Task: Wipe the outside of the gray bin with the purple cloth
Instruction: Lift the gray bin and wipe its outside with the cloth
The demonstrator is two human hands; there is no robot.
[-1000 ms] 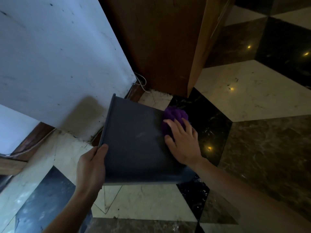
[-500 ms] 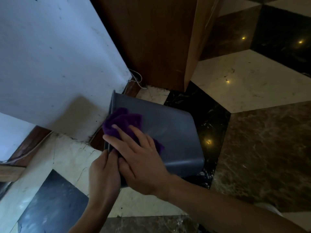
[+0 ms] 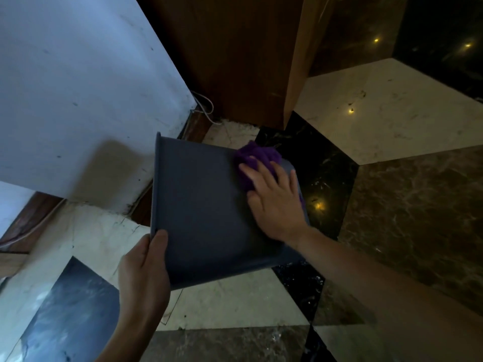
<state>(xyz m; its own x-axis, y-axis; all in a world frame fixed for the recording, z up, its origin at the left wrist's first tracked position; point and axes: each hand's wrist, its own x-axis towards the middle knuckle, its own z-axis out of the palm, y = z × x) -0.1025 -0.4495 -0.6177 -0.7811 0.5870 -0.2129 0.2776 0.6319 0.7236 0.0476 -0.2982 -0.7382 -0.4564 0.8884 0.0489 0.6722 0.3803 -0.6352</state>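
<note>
The gray bin (image 3: 203,210) lies tipped on its side above the floor, one broad outer wall facing me and its rim to the left. My left hand (image 3: 142,273) grips the rim at the near left corner. My right hand (image 3: 274,202) lies flat on the wall's far right part, fingers spread, pressing the purple cloth (image 3: 257,156) against it. The cloth bunches out beyond my fingertips near the bin's base edge; most of it is hidden under the palm.
A white wall (image 3: 86,87) rises close on the left. A brown wooden cabinet (image 3: 235,56) stands behind the bin, with a white cable (image 3: 205,107) at its foot. The floor is polished marble tiles in cream, brown and black (image 3: 392,194).
My right hand swept the purple cloth across the bin's wall from the rim side back to the far right end. The left hand kept its hold on the rim.
</note>
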